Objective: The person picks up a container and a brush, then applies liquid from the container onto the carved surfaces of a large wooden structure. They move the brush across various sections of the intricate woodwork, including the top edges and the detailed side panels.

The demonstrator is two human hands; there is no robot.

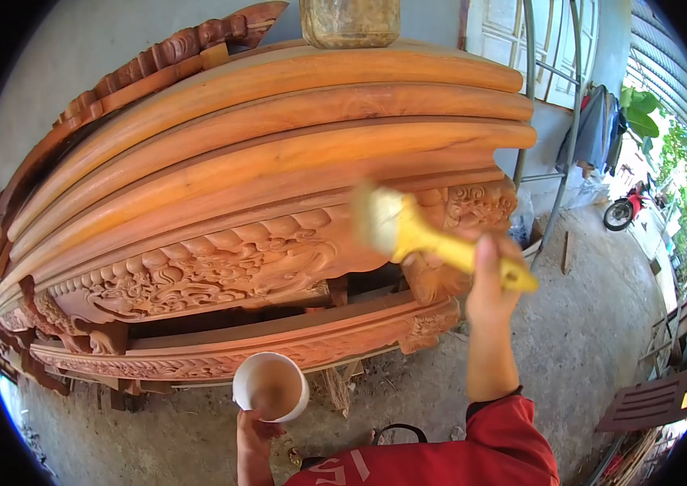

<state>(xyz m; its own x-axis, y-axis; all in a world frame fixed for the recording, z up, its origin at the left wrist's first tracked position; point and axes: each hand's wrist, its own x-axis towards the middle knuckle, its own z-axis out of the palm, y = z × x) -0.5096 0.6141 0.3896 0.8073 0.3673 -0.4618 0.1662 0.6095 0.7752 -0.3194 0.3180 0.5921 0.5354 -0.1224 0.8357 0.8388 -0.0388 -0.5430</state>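
Note:
My right hand grips the yellow handle of a wide paintbrush. Its bristles are blurred by motion and overlap the carved front of a large reddish-brown wooden piece of furniture. Low in the view, my left hand holds a white plastic tub by its lower side. Brownish residue or liquid shows inside the tub. Scrolls and leaf shapes are carved along the furniture's front panel, with smooth rounded mouldings above it.
A stained plastic container stands on top of the furniture. At right are a metal frame, hanging clothes and a parked red motorbike. A slatted dark wooden piece lies near the lower right. The floor is concrete.

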